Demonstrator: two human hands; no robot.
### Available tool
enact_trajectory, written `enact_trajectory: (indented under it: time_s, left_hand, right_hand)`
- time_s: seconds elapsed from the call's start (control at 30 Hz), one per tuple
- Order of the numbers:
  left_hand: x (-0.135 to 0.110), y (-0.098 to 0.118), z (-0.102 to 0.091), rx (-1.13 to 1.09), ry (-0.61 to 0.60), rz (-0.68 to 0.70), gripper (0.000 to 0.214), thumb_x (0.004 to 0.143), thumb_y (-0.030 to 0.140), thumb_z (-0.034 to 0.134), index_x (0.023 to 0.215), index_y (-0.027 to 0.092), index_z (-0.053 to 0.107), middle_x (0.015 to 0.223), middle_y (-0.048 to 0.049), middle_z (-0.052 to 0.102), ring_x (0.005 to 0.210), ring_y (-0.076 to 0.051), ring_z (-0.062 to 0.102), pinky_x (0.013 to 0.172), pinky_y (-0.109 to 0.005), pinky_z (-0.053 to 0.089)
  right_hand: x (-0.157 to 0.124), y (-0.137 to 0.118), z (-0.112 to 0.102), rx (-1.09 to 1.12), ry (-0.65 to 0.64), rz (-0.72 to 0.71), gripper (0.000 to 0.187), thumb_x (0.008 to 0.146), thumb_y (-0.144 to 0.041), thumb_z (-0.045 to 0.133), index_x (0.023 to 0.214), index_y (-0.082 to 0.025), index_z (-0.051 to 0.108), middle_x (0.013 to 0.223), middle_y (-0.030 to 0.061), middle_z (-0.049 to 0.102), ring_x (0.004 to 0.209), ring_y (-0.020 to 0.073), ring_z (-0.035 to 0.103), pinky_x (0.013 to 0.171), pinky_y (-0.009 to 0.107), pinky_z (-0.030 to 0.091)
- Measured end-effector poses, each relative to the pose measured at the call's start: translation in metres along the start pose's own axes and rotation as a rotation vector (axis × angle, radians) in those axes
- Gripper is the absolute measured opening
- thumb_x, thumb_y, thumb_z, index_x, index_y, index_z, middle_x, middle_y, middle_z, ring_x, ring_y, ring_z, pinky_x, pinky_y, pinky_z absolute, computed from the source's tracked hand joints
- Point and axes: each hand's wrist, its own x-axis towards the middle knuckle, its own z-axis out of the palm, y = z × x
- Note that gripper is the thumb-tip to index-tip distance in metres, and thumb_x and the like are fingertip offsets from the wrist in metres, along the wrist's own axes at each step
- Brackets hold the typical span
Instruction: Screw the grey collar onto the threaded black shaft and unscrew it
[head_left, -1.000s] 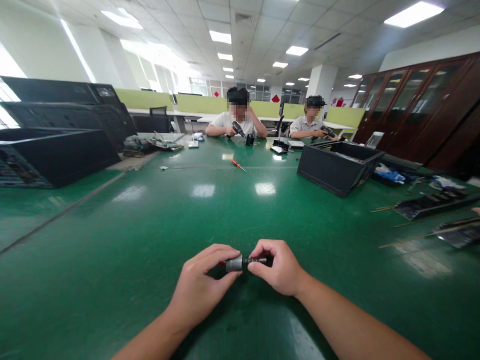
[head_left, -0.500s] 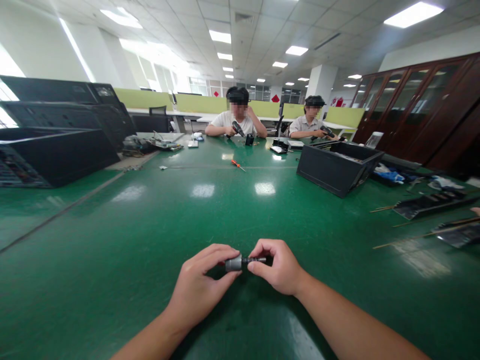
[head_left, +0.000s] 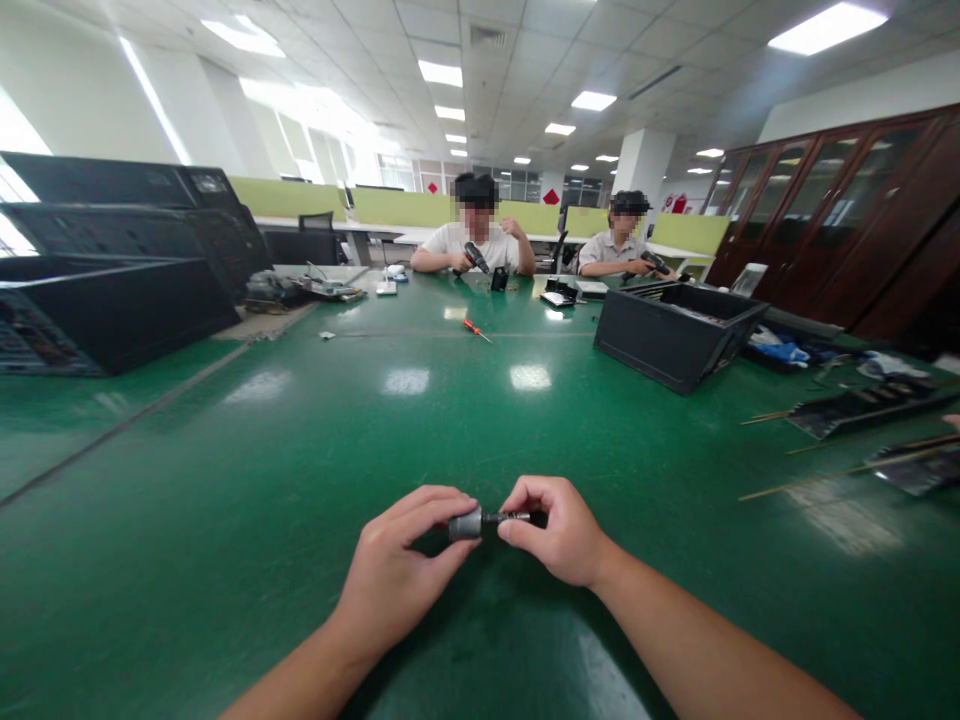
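Observation:
Low over the green table (head_left: 300, 470), my two hands hold a small grey metal cylinder (head_left: 466, 524) with a thin dark shaft (head_left: 504, 518) sticking out of its right end. My left hand (head_left: 401, 570) pinches the cylinder between thumb and fingers. My right hand (head_left: 559, 530) pinches the shaft. Both hands are closed on this one part, just above the tabletop.
A black open box (head_left: 675, 335) stands at the right. Black computer cases (head_left: 112, 270) are stacked at the left. A red-handled screwdriver (head_left: 475, 330) lies mid-table. Flat black parts (head_left: 862, 410) lie at the right edge. Two people (head_left: 472, 240) sit at the far end holding power drivers.
My hands and the part have hardly moved. The person at the far end has raised one hand slightly.

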Motion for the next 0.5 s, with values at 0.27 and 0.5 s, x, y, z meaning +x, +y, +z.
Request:
enact_trajectory:
  time_s: [0.27, 0.5]
  left_hand:
    - [0.0018, 0.0, 0.0, -0.004, 0.007, 0.006, 0.016, 0.08, 0.02, 0.073, 0.096, 0.023, 0.077, 0.092, -0.0043, 0.076, 0.082, -0.018, 0.073, 0.074, -0.026, 0.06]
    - [0.001, -0.0005, -0.0007, -0.002, 0.006, 0.013, 0.018, 0.08, 0.018, 0.074, 0.097, 0.023, 0.076, 0.093, -0.0033, 0.076, 0.083, -0.016, 0.072, 0.075, -0.025, 0.059]
  right_hand:
    - [0.0001, 0.0007, 0.0004, 0.029, 0.013, 0.001, 0.008, 0.074, -0.023, 0.07, 0.072, -0.017, 0.064, 0.062, -0.0018, 0.06, 0.058, 0.0123, 0.051, 0.057, 0.024, 0.04]
    - [-0.0001, 0.0013, -0.0003, 0.04, 0.011, 0.006, 0.008, 0.074, -0.023, 0.069, 0.073, -0.017, 0.064, 0.062, -0.0021, 0.058, 0.058, 0.012, 0.051, 0.057, 0.024, 0.039]
